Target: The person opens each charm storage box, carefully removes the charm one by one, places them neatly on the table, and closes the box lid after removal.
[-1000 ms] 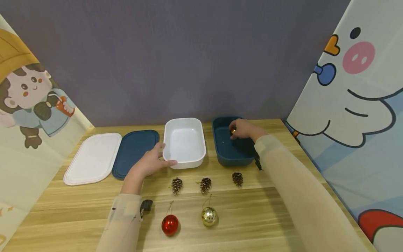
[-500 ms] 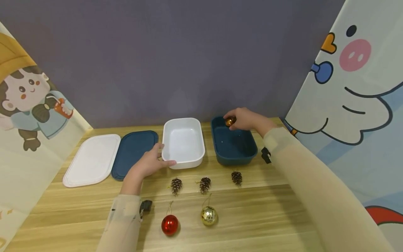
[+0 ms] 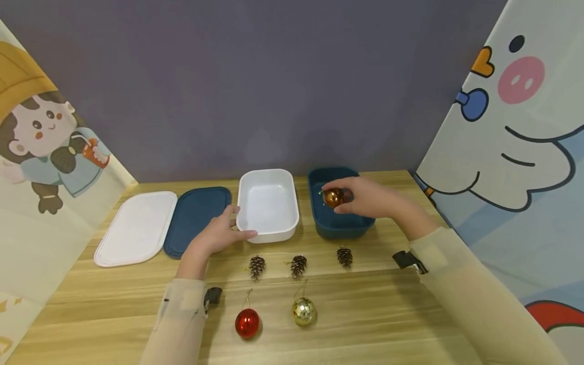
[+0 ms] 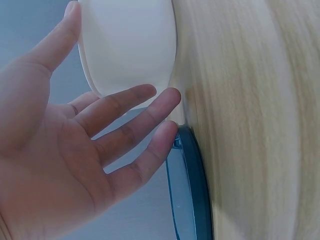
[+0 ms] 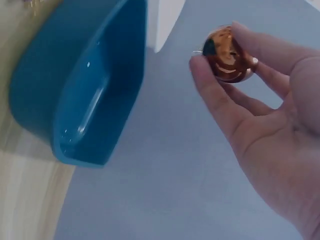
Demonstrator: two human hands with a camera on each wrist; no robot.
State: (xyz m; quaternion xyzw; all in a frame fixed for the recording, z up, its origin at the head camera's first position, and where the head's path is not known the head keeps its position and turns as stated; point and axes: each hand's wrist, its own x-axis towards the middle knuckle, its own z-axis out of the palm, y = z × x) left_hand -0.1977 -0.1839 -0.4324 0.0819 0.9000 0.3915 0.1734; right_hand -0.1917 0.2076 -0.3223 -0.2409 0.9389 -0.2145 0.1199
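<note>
Far left: a white lid (image 3: 136, 228) lay flat on the desk (image 3: 365, 319), a dark blue lid (image 3: 196, 220) just to its right. Your left hand (image 3: 216, 236) touched the near left corner of the white box (image 3: 267, 205), fingers spread and grasping nothing. Nearer, a red ball (image 3: 247, 323) sat left of a gold ball (image 3: 304, 311). Three pinecones, left (image 3: 257, 267), middle (image 3: 298, 266) and right (image 3: 344, 257), lined the desk between balls and boxes. Right: your right hand (image 3: 367, 197) pinched a copper ball (image 3: 333, 197) between thumb and fingers, above the dark blue box (image 3: 344, 231), clear of its walls.
</note>
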